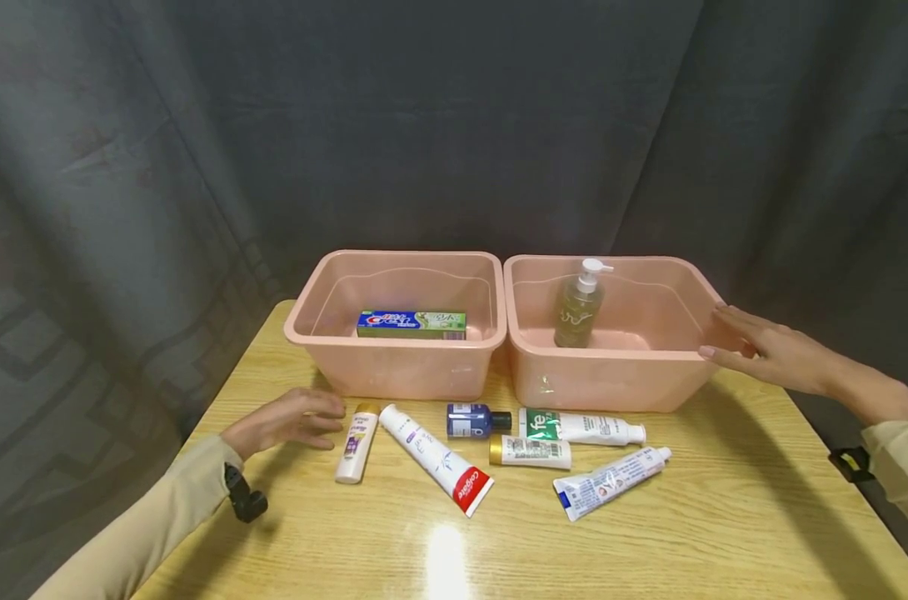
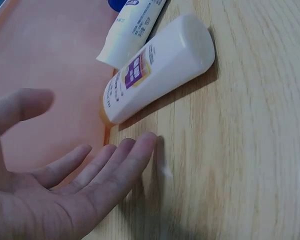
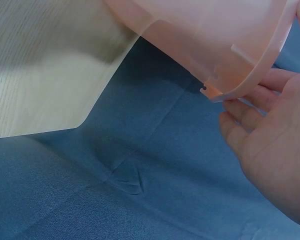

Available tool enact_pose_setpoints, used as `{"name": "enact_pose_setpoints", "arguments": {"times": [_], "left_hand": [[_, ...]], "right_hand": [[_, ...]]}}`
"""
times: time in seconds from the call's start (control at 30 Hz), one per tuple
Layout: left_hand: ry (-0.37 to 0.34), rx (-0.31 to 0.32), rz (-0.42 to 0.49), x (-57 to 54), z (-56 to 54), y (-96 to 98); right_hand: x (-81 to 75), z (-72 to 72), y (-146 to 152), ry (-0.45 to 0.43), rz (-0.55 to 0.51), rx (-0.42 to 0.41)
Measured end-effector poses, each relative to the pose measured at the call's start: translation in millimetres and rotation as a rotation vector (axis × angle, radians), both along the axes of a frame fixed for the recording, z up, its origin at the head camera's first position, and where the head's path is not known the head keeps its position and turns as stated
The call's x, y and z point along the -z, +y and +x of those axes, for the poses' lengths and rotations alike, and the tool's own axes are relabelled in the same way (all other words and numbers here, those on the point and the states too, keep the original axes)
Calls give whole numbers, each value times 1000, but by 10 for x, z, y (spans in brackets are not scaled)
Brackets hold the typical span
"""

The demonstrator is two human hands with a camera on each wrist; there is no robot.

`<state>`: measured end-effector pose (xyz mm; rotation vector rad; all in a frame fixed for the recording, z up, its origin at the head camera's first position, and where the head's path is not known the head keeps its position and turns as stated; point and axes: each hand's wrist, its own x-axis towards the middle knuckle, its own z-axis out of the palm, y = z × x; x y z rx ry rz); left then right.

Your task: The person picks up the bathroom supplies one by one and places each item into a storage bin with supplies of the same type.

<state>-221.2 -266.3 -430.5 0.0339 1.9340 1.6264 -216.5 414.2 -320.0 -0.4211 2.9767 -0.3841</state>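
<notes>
Over my remote feed, wooden table (image 1: 311, 542) filled the lower frame. Right pink bin (image 1: 611, 383) sat right of center; right hand (image 1: 780, 354) touched its right-hand rim, thumb and fingers apart. Left hand (image 1: 285, 421), lower left, held nothing, thumb apart from fingers. Colgate tube (image 1: 435, 454), lower center; white gold-capped bottle (image 1: 356, 450) lay between tube and left hand.
</notes>
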Motion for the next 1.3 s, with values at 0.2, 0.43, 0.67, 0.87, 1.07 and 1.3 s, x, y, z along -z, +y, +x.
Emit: {"name": "enact_pose_setpoints", "arguments": {"times": [0.2, 0.43, 0.67, 0.87, 1.07, 1.3], "left_hand": [[-17, 19, 35, 11, 27, 72], [-20, 3, -3, 64, 48, 146], [-10, -43, -70, 86, 63, 255], [9, -92, -173, 82, 109, 341], [58, -152, -238, 103, 125, 413], [68, -204, -274, 134, 123, 461]], "right_hand": [[2, 2, 6, 0, -5, -6], [9, 4, 10, -7, -3, -4], [7, -8, 1, -18, -4, 8], [6, -4, 15, -6, 2, -5], [-2, -6, 24, 15, 1, -17], [13, -12, 15, 8, 2, -12]]}}
